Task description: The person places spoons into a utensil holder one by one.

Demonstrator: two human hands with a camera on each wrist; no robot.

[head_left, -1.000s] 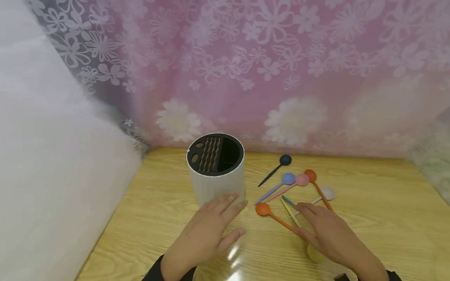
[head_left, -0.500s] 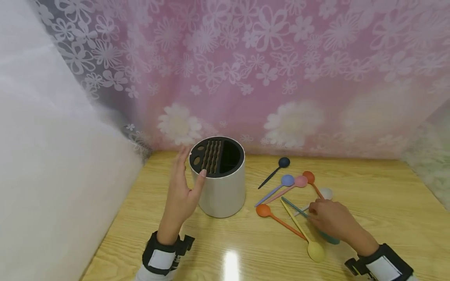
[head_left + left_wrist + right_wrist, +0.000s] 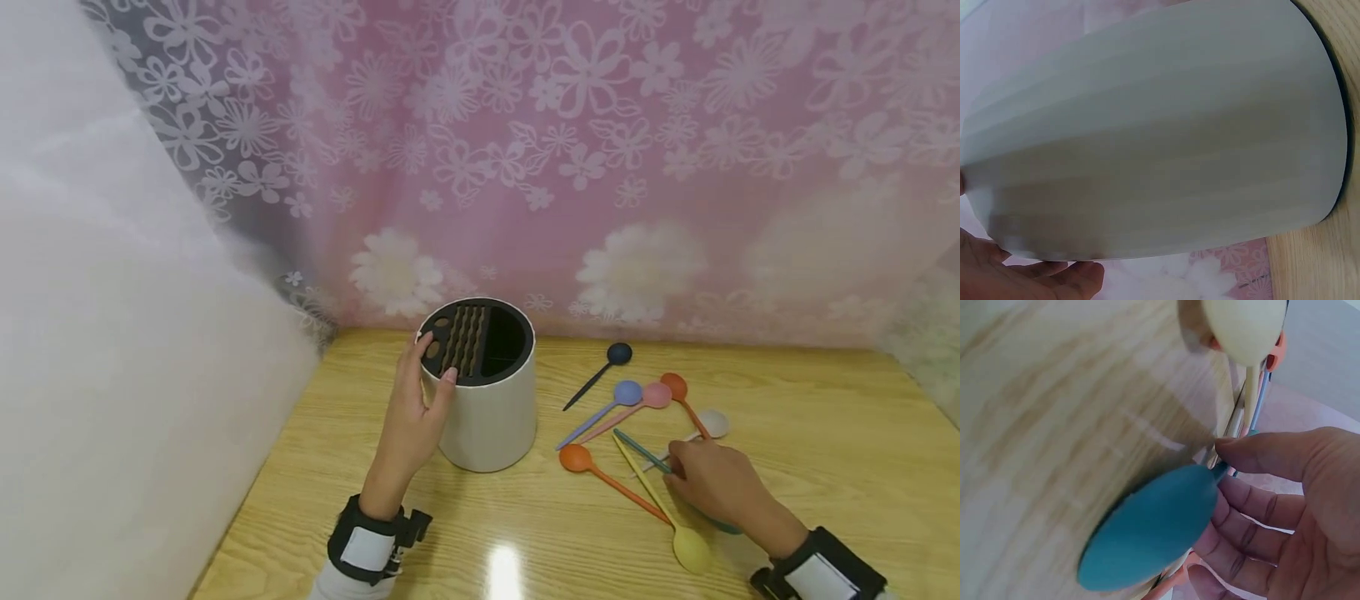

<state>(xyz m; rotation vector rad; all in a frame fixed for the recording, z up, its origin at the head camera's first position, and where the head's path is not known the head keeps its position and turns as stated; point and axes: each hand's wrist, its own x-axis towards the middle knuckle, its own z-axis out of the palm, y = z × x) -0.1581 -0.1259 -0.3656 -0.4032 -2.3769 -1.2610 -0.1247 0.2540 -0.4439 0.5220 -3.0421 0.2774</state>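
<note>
One teal spoon [image 3: 1154,528] is at the right of the bench [image 3: 300,517], its handle pinched by the right hand [image 3: 723,483]. Seven more spoons lie around it: one yellow [image 3: 691,550] near, one orange [image 3: 576,458] left, and one white [image 3: 716,423], one red-orange [image 3: 674,387], one pink [image 3: 657,395], one blue [image 3: 628,392] and one black [image 3: 619,354] farther away. Left of all eight stands one pale holder [image 3: 491,425]; the left hand [image 3: 411,417], thumb and fingers spread, touches its rim.

From head height, a good stretch of tabletop [image 3: 300,508] is looked down on, toward the flowery curtain [image 3: 525,167]. Left wrist cam: the pale canister [image 3: 1166,137] is shot super close, turned sideways. The teal spoon [image 3: 1154,531] is framed pretty tight from the right wrist. Both are also caught by the head cam.
</note>
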